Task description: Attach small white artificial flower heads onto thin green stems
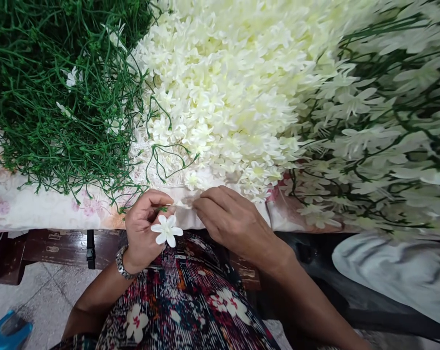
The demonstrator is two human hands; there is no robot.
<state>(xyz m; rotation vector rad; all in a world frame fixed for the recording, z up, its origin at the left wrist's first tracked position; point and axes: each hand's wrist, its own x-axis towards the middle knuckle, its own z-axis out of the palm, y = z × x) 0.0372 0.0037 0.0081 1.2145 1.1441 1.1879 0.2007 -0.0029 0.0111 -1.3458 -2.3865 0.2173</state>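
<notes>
My left hand [147,226], with a watch on the wrist, is closed around a green artificial stem. A white artificial flower [166,231] on that stem faces up in front of the palm. My right hand [229,216] is beside it with fingertips pinched together. Between the two hands shows a thin pale piece [183,204], blurred, which the right fingertips touch; its kind is hard to tell. Just beyond the hands lies a large heap of loose white flower heads [220,107]. Left of that is a pile of green plastic stems [63,107], with a few white flowers among them.
A floral cloth [52,206] covers the table edge under the heaps. Flowers assembled on green stems [380,131] are piled at the right. Below the edge are a dark wooden bar [59,250], a pale draped cloth [391,272] and a blue object [8,330] on the floor.
</notes>
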